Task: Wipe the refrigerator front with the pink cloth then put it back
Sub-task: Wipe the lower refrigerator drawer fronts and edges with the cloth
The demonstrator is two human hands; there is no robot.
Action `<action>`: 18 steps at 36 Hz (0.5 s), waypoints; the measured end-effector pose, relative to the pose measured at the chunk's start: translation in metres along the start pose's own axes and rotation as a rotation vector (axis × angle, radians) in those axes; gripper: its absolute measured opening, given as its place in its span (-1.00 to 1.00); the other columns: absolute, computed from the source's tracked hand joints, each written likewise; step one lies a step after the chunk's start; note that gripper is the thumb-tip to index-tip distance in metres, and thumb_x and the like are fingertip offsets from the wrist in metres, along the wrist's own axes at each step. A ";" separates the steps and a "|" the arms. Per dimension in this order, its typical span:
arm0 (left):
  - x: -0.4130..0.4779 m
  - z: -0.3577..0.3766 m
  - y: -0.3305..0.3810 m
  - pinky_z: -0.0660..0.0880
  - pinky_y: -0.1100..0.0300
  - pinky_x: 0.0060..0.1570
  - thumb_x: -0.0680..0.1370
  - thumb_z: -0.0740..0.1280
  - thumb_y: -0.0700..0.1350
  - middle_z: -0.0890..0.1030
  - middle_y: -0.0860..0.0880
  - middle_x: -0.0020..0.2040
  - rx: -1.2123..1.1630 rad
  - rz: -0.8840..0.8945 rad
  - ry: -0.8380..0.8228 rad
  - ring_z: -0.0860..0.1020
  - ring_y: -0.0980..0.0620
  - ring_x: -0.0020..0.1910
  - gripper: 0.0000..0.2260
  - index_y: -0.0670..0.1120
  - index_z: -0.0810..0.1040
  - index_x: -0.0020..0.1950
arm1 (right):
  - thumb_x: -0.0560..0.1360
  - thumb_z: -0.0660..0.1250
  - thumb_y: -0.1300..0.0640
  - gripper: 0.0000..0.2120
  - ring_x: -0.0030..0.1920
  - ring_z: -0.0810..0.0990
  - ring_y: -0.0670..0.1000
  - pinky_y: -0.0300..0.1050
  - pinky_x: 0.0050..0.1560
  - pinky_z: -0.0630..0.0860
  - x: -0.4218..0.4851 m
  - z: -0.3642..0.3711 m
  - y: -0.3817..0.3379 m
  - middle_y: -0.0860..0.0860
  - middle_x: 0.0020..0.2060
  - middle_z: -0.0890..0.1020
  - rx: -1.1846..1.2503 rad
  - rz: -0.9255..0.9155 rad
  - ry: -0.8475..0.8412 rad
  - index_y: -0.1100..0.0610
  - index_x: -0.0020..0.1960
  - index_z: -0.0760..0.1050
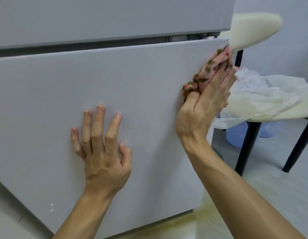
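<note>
1. The scene is evenly and softly lit; only faint shadows are cast.
2. Straight lines are bowed by wide-angle distortion.
3. The right edge is smeared by blur.

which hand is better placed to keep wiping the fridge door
Right. The right hand already presses the pink cloth against the lower fridge door near its right edge. The left hand holds no cloth; it rests flat on the door.

A home kitchen, by the look of it: a grey two-door refrigerator point(115, 80) stands beside a cream chair point(256, 30) on black legs (a crumpled plastic bag point(253, 94) lies on its seat), with a pale tiled floor point(253, 183) below
</note>
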State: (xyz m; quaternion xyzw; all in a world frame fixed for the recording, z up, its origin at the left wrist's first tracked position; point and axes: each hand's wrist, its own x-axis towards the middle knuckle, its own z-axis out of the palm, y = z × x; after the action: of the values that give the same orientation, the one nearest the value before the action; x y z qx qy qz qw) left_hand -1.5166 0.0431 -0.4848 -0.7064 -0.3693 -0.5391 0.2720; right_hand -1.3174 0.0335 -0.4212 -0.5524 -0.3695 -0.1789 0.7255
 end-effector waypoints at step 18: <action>0.007 -0.036 -0.073 -0.05 -0.32 0.56 0.52 0.22 -0.16 0.25 -0.27 0.61 0.030 -0.152 0.085 0.12 -0.20 0.65 -0.44 -0.24 0.30 0.53 | 0.59 0.27 0.10 -0.33 0.70 -0.01 0.01 0.01 0.67 -0.10 -0.103 0.042 -0.073 0.03 0.67 0.11 -0.102 -0.725 -0.487 0.00 0.66 0.13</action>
State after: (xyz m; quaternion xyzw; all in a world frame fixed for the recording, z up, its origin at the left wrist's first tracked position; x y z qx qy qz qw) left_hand -1.5954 0.0590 -0.4690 -0.6486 -0.4180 -0.5820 0.2564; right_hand -1.4488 0.0331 -0.4429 -0.4481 -0.6904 -0.3046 0.4794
